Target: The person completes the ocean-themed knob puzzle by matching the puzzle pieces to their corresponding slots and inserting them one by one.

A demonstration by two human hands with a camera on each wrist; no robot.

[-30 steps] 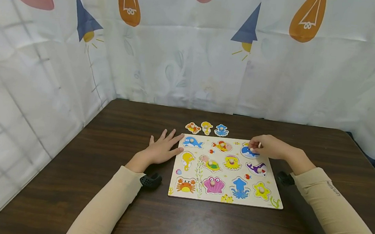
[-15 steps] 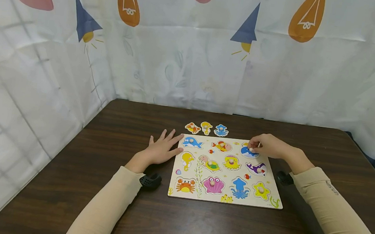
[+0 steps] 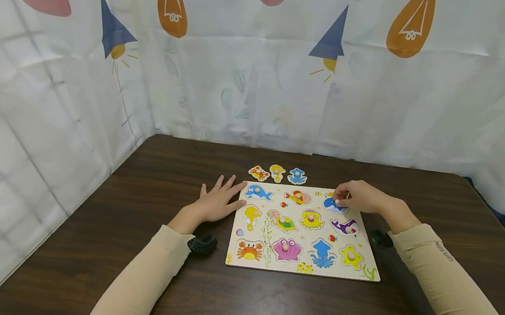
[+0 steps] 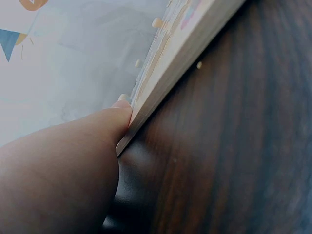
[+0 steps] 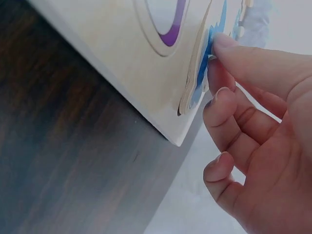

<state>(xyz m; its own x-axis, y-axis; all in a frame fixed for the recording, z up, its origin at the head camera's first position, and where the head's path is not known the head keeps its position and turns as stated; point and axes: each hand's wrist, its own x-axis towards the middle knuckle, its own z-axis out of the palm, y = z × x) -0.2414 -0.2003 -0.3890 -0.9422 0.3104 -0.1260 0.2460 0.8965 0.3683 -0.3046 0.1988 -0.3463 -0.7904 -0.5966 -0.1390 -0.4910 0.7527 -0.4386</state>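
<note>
A wooden knob puzzle board (image 3: 264, 267) with sea animals lies on the dark table. At its top left corner my left hand (image 3: 212, 203) rests with spread fingers, index fingertip and thumb at the edge. The left wrist view has the thumb (image 4: 122, 114) against the board's side. My right hand (image 3: 364, 197) pinches a blue puzzle piece (image 3: 329, 204) at the top right slot between thumb and index finger. Seen from the right wrist, this blue piece (image 5: 202, 80) sits at its outline on the board; its knob is hidden by the fingers.
Behind the board lie three loose pieces: a crab (image 3: 258, 173), a yellow seahorse (image 3: 276, 173) and a blue squid (image 3: 297, 176). Several knobbed pieces, such as the turtle (image 3: 283, 222) and starfish (image 3: 351, 257), sit in the board. A printed white curtain (image 3: 259, 91) hangs behind the table.
</note>
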